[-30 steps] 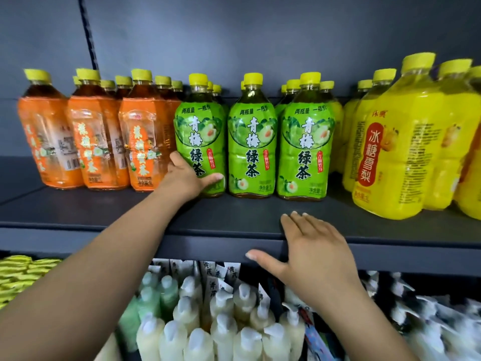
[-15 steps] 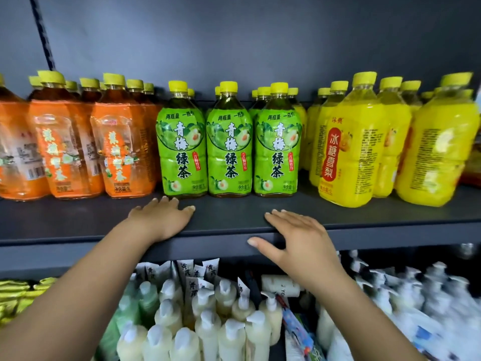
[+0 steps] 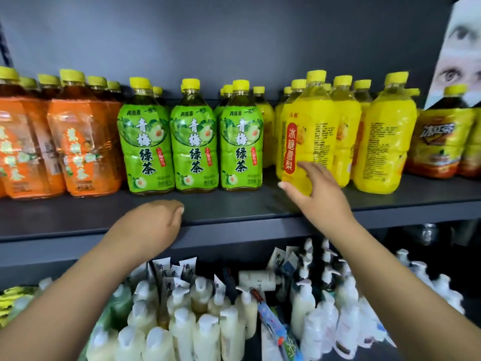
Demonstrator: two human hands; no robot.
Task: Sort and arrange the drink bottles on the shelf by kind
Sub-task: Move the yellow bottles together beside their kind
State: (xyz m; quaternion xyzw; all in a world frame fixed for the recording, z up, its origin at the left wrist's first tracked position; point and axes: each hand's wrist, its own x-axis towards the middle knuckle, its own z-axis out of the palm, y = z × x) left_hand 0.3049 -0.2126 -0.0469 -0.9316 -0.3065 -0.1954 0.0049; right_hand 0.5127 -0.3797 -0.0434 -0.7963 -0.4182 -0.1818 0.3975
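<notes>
So I count three green bottles (image 3: pixel 194 152) up front on the shelf (image 3: pixel 234 207). The right hand (image 3: pixel 320 194) spreads loose fingers against one yellow bottle (image 3: pixel 309 131). The left hand (image 3: pixel 153 227) sits at the edge, and I can't tell its grip.

My left hand (image 3: pixel 153 225) and right hand (image 3: pixel 320 194) are bare, and so are the left forearm (image 3: pixel 65 295) at 7 o'clock and the right forearm (image 3: pixel 390 269) at 5 o'clock. My nails are short and plain (the right thumbnail (image 3: pixel 282 185) shows it best).

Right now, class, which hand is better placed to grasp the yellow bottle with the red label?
Right: the right hand is at that yellow bottle; the left hand rests on the shelf edge near the green bottles.
</notes>
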